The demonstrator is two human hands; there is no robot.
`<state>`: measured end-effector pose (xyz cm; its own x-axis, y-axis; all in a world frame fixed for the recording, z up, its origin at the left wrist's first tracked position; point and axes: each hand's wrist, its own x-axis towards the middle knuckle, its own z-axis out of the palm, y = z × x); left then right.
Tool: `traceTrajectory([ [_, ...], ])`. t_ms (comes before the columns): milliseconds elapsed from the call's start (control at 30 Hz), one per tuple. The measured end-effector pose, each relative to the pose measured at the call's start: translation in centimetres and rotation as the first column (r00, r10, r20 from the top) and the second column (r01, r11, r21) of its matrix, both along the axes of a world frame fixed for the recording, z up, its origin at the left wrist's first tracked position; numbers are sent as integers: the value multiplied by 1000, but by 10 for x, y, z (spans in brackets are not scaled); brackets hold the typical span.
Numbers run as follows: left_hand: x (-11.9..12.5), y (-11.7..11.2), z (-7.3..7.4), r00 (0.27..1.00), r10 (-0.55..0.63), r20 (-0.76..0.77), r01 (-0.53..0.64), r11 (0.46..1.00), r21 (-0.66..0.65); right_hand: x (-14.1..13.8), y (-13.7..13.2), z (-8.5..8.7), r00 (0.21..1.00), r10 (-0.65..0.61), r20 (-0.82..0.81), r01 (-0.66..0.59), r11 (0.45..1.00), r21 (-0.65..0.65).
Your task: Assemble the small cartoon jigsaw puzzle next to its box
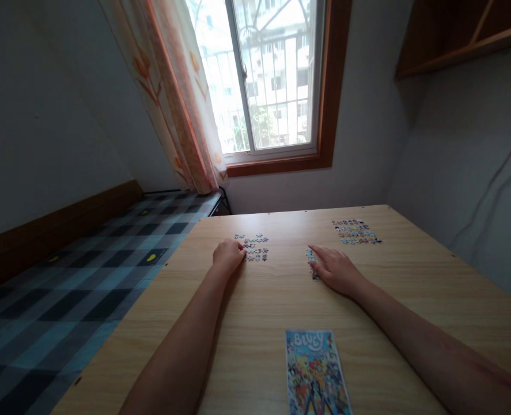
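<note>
My left hand (228, 256) rests on the table with its fingers curled together, fingertips at the left edge of a group of loose jigsaw puzzle pieces (257, 251). Whatever those fingers pinch is hidden. My right hand (335, 270) lies palm down, index finger stretched out and thumb apart. Its fingertips touch a narrow upright strip of puzzle pieces (311, 262), partly covered by the hand. Farther back on the right, more puzzle pieces (355, 231) lie in several rows. A picture sheet (318, 372) lettered "BLUEY", with many cartoon figures, lies near me between my forearms.
The light wooden table (246, 323) reaches back toward the wall below a window (272, 86). A bed with a checked cover (95, 259) stands along its left side. An orange-flowered curtain (169, 98) hangs at the window's left. A wooden shelf (462, 49) juts out at upper right.
</note>
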<state>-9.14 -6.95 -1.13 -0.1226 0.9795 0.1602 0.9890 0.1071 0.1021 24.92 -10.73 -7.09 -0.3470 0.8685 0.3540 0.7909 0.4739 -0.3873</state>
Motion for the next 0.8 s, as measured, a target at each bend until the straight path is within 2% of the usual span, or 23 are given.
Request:
traceTrajectory([
  [300, 6, -3, 4, 999, 19, -25, -20, 1000, -12, 0, 1, -2, 1000, -8, 13, 8, 1000, 14],
  [567, 15, -8, 6, 995, 49, -89, -44, 997, 58, 0, 2, -3, 1000, -1, 13, 1, 1000, 3],
  [800, 19, -9, 7, 995, 66, -75, -61, 996, 66, 0, 1, -1, 1000, -7, 22, 7, 1000, -6],
])
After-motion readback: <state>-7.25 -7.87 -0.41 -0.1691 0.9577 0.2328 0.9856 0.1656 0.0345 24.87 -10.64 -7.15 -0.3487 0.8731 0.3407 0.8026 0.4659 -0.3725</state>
